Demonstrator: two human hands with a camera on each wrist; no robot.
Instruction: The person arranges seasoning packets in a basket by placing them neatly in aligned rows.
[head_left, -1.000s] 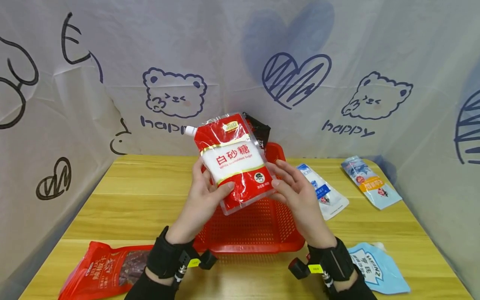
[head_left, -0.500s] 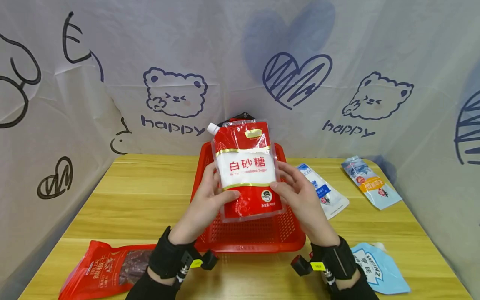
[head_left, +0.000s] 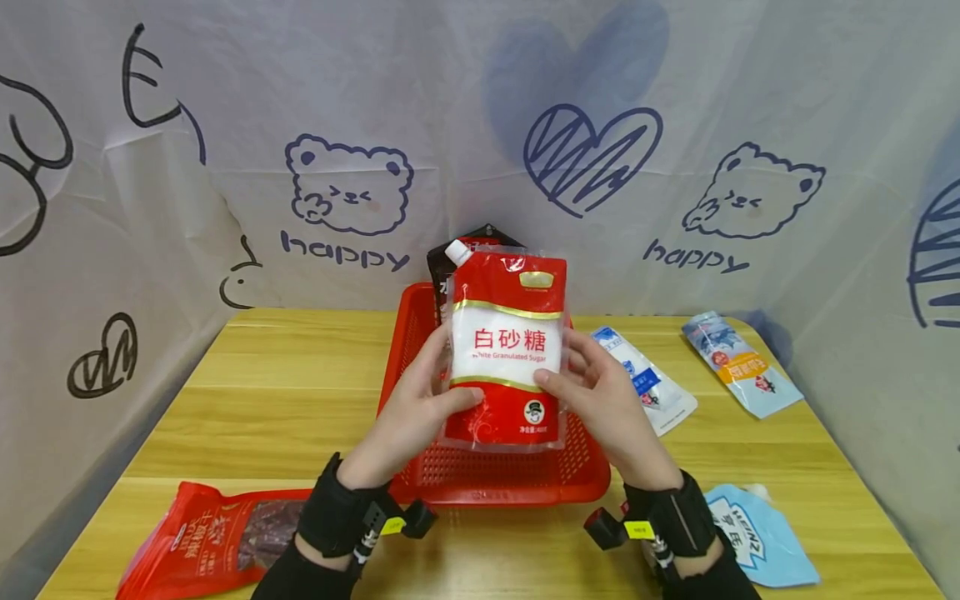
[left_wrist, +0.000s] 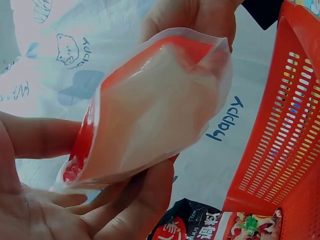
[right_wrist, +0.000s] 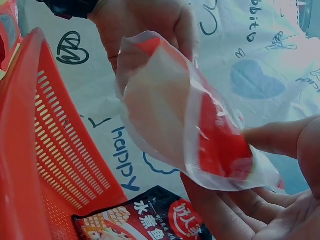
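A red and white sugar pouch (head_left: pixel 510 333) with a white spout cap is held up over the red basket (head_left: pixel 510 496), its printed front facing the camera. My left hand (head_left: pixel 423 400) grips its left edge, thumb across the front. On the other edge, my right hand (head_left: pixel 600 396) grips with the thumb in front and the fingers behind. The wrist views show the pouch's pale bottom (left_wrist: pixel 145 110) between both hands. A black seasoning packet (right_wrist: pixel 150 215) leans inside the basket at the back, partly hidden behind the pouch in the head view.
A red bag of dried chillies (head_left: pixel 217 537) lies at the front left. To the right lie a white and blue pouch (head_left: pixel 652 387), a blue and orange packet (head_left: pixel 742 367) and a light blue Heinz pouch (head_left: pixel 765 533). A drawn-on white cloth (head_left: pixel 480 108) hangs behind the table.
Both hands have brought the sugar pouch right and slightly down, turning it from a tilt to nearly upright. More of the black packet shows behind its left side.
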